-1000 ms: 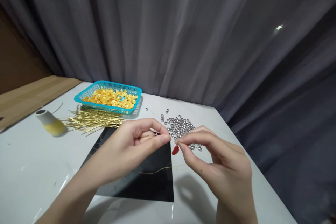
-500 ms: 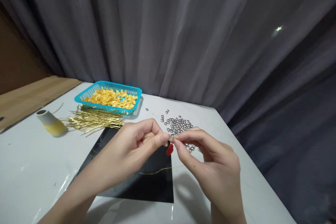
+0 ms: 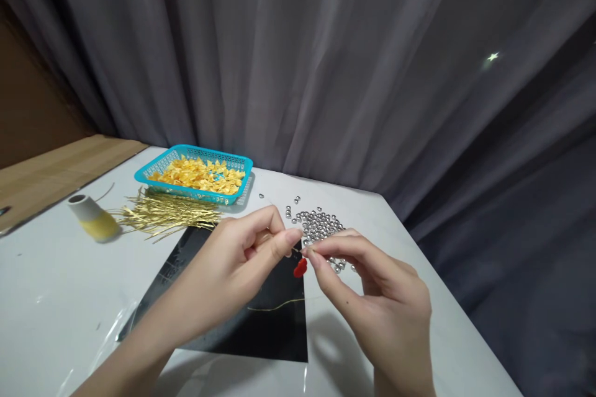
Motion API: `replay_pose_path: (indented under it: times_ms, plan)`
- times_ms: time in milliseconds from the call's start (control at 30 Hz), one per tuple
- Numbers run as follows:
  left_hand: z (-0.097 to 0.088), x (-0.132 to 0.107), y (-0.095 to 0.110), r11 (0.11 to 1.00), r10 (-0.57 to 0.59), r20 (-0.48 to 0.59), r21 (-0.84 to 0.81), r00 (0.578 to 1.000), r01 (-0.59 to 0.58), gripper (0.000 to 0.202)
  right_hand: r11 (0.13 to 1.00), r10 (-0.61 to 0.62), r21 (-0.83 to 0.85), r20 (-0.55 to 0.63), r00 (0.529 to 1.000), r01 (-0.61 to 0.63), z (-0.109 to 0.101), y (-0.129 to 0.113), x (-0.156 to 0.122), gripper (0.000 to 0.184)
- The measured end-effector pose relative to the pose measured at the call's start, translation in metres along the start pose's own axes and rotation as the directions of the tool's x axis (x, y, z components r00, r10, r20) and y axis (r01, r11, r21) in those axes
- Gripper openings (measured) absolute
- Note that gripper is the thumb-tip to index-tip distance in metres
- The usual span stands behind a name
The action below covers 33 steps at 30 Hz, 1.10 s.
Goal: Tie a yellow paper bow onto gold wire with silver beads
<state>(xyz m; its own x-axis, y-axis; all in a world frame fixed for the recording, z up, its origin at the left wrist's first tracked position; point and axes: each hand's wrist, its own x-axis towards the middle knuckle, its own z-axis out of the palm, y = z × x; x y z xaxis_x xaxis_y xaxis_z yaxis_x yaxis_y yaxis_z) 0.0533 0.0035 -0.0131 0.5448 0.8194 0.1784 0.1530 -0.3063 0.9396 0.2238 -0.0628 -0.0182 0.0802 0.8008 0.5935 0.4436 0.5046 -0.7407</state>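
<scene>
My left hand [image 3: 242,254] and my right hand [image 3: 372,288] meet fingertip to fingertip above a black mat [image 3: 251,322]. Both are pinched shut on a thin gold thread [image 3: 279,304], whose loose end trails over the mat. A small red bead [image 3: 300,268] hangs just below the two pinches. A pile of silver beads [image 3: 316,226] lies on the white table [image 3: 56,298] just behind my fingertips.
A blue basket [image 3: 239,164] of yellow folded pieces stands at the back left. Gold strips [image 3: 162,214] lie in front of it, and a spool of yellow thread [image 3: 90,217] lies to their left. Grey curtain hangs behind; the table's right edge drops off near my right hand.
Both hands shifted slightly left and closer together. The red bead moved left with them and still hangs under the fingertips.
</scene>
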Motion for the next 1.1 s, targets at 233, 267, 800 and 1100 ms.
replay_pose_path:
  times_ms: [233,267,800,1100]
  plan:
    - [0.003,0.002,0.004,0.996,0.054,-0.061,0.069,0.997,-0.05,0.042,1.0,-0.015,-0.013,-0.007,1.0,0.015,0.002,0.001,0.002,0.019]
    - [0.003,0.002,0.003,0.996,0.071,-0.076,0.065,0.995,-0.066,0.042,1.0,-0.016,-0.022,-0.016,1.0,0.015,0.002,0.001,0.002,0.019]
    - [0.007,0.005,0.004,0.97,0.24,-0.157,-0.001,0.958,-0.243,0.041,0.999,0.054,0.001,-0.124,0.991,-0.055,0.014,0.003,0.0,0.015]
    - [0.005,0.005,-0.015,0.698,0.684,-0.147,0.42,0.715,-0.581,0.019,0.979,0.175,0.126,-0.086,0.981,-0.163,0.01,-0.003,0.003,0.013]
